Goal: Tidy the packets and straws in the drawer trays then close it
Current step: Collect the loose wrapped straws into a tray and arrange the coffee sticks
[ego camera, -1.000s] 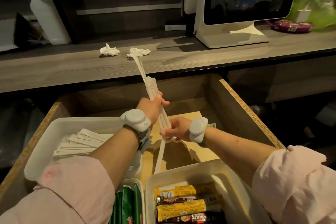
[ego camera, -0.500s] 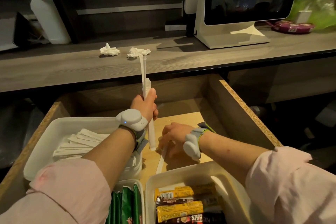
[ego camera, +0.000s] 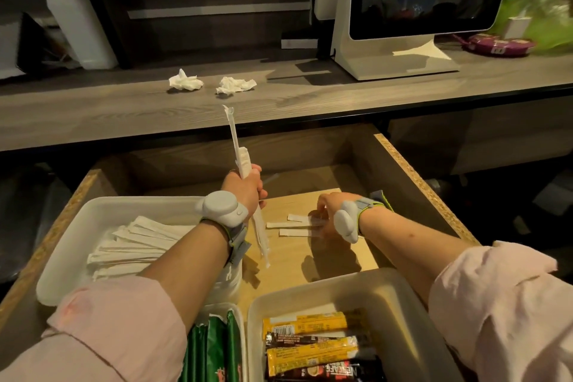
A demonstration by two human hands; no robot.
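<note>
1. Your left hand (ego camera: 245, 187) is wrapped tight round a bundle of straws (ego camera: 243, 161). It holds them near upright, just right of the straw tray (ego camera: 62, 242), with the lower ends hanging over the drawer (ego camera: 418, 183) floor.
2. Your right hand (ego camera: 328, 208) is down on the loose straws (ego camera: 291, 225), further right of the tray. Its fingers curl onto the straws' right ends. That patch is blurred, so I cannot tell if you are pinching them or only touching.
3. Key relation: the loose straws lie flat and roughly parallel. Their long axis runs side to side, with the left ends pointing toward the tray. Your right hand is on them, and your left hand sits between them and the tray.
4. The stacked straws (ego camera: 130, 248) in the tray lie roughly the same way. The loose ones probably need a slide or lift leftward and little turning.
5. The packet tray (ego camera: 390, 281) sits right of the straw tray and nearer you, with the yellow and dark packets (ego camera: 307, 322) inside. The green packets (ego camera: 217, 347) are directly nearer you than the straw tray.
6. Judged step: you are gathering strays. The drawer is open and not yet closed.
</note>
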